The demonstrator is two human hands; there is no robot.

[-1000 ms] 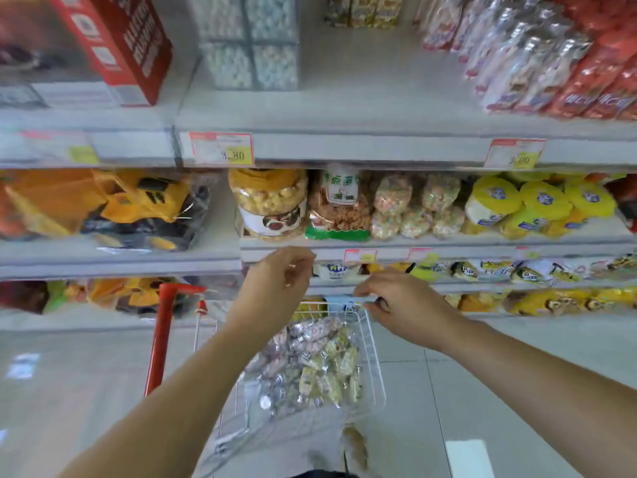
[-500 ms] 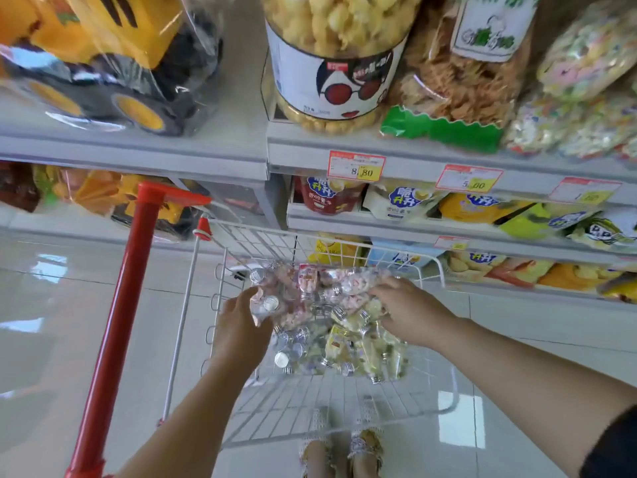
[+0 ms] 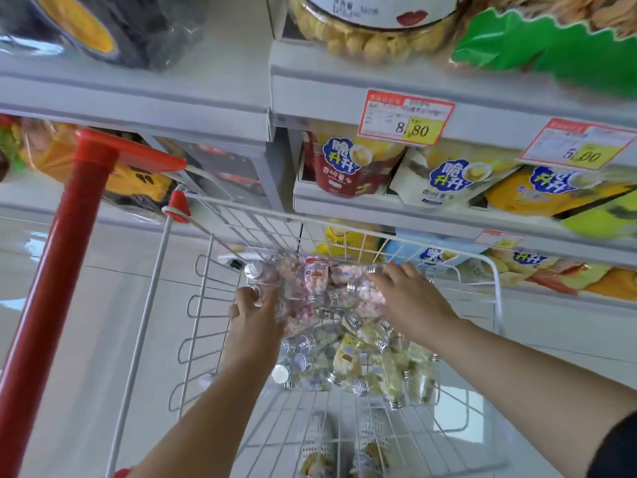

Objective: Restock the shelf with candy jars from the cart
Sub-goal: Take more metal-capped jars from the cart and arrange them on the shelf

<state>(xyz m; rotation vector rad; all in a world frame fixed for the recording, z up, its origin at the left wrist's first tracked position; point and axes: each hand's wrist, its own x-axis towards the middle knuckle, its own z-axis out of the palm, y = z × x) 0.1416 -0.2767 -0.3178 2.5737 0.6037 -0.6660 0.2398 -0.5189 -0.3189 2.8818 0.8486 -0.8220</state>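
The jars (image 3: 344, 339) lie heaped on their sides in the cart (image 3: 193, 305), crowded toward its far wall. The pink jars (image 3: 317, 281) are farthest and the yellow jars (image 3: 358, 363) are nearer the person. They are small, clear and hard-walled, each with a silver screw cap (image 3: 303, 343). A glossy film seems to bind them into bundles, though that is not certain.

One jar alone looks light. A bundle would probably have some heft and could sag or shift as the jars roll against each other. The plastic looks slippery, so the surest hold is likely at both ends of a bundle, with palms inward and fingers under. For a single jar it is round the body below the cap, not on the cap alone.

The left hand (image 3: 253, 319) grips the left edge of the pink jars, its fingers curled round a cap end. The right hand (image 3: 413, 301) lies over their right side, fingers nearly straight and spread on top. Whether its thumb hooks beneath is hidden.

The cart's red handle (image 3: 69, 253) rises at the left. Just beyond the far wall stands the shelf (image 3: 327, 91), whose front edge carries a price tag (image 3: 406, 119). Chip bags (image 3: 348, 163) sit on the level below and a tub of puffs (image 3: 372, 39) above. A lifted bundle could snag on the cart's far rim on its way up.
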